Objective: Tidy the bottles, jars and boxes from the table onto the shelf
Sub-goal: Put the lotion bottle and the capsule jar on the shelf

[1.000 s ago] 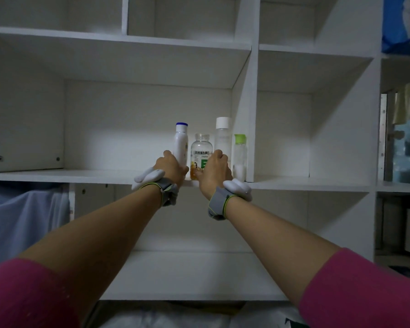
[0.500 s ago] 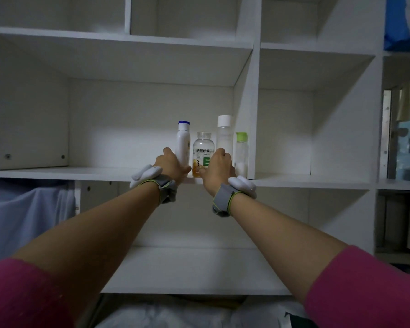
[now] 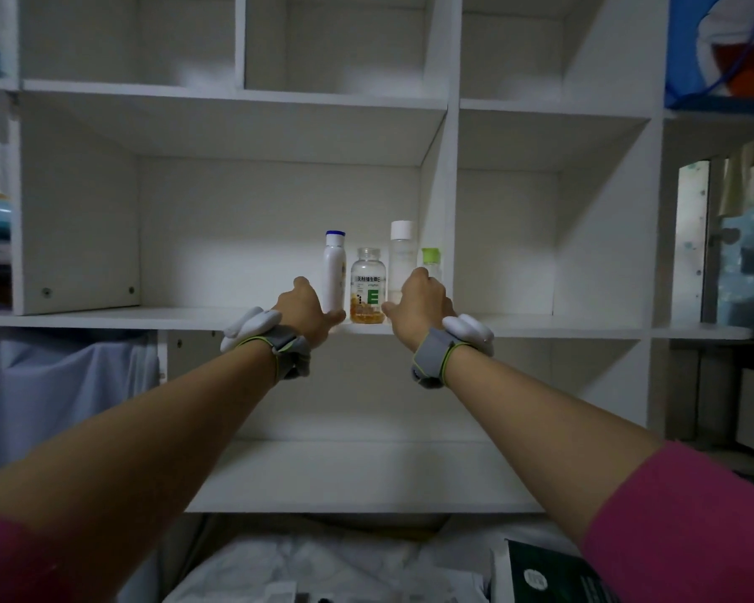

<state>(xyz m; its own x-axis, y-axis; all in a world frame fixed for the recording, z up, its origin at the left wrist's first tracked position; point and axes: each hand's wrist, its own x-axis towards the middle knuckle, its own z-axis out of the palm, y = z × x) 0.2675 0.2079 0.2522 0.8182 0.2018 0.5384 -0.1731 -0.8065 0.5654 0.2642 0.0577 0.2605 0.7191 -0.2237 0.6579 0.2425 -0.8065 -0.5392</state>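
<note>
The left hand [image 3: 308, 311] held the white bottle [image 3: 334, 272] with the blue cap low at its foot: the thumb was curled across the front of the bottle and the other fingers went behind it. The right hand [image 3: 418, 303] was raised in front of the lower part of the clear bottle [image 3: 401, 254] with the white cap. Its thumb pointed left, toward the vitamin jar [image 3: 368, 285], and ended just beside it. Its fingers were hidden behind the back of the hand, so I cannot tell if they gripped something or were only stretched.

Both wrists carried a grey wristband [image 3: 432, 356] with a white device on it, and the sleeves [image 3: 688, 528] were pink.

The four containers stood upright in one row on the shelf [image 3: 105, 317], at the right end of the wide middle compartment: the white bottle, then the vitamin jar with a green letter E, then the clear bottle, then a small green-capped bottle [image 3: 431, 259] next to the divider wall. At the bottom edge lay a white cloth [image 3: 323, 567] and a dark box [image 3: 540, 574].
</note>
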